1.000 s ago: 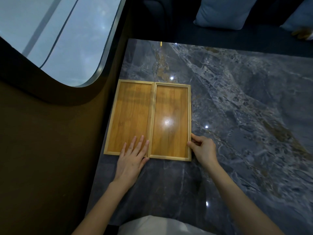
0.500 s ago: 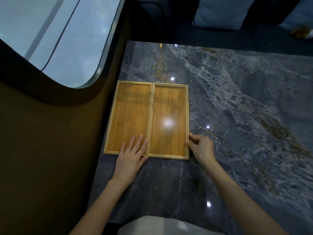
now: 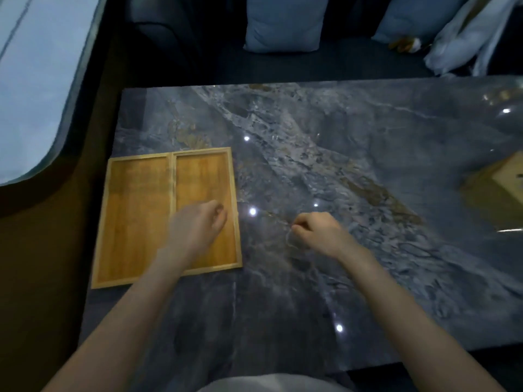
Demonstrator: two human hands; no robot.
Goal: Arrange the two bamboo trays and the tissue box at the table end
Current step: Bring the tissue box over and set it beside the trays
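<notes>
Both hands are up over the table now, and neither one has anything in it. Left hand (image 3: 198, 227) hangs above the near half of the right bamboo tray (image 3: 204, 188), fingers curled loosely inward, thumb tucked near the fingertips, nothing pinched between them. Whether it touches the tray floor I cannot tell; the frame is blurred. Right hand (image 3: 319, 233) is out over bare marble, well clear of the trays, fingers folded into a loose fist, knuckles toward the trays, empty as well.

Look at the trays: the left bamboo tray (image 3: 135, 219) and the right one sit side by side, long edges touching, lying flat at the left end of the grey marble table (image 3: 325, 154), just beside the dark wall panel under the window (image 3: 34, 80). The left tray reaches a little nearer to the person than the right one, so the near edges are not quite flush. Both trays are bare inside.

Over at the far right edge of the view, a tan box shape (image 3: 506, 182) sits on the table, cut off by the frame and smeared; it may be the tissue box, but that is too blurred to confirm. It is well apart from the trays.

Beyond the table, pale cushions (image 3: 285, 24) rest on a dark seat.
</notes>
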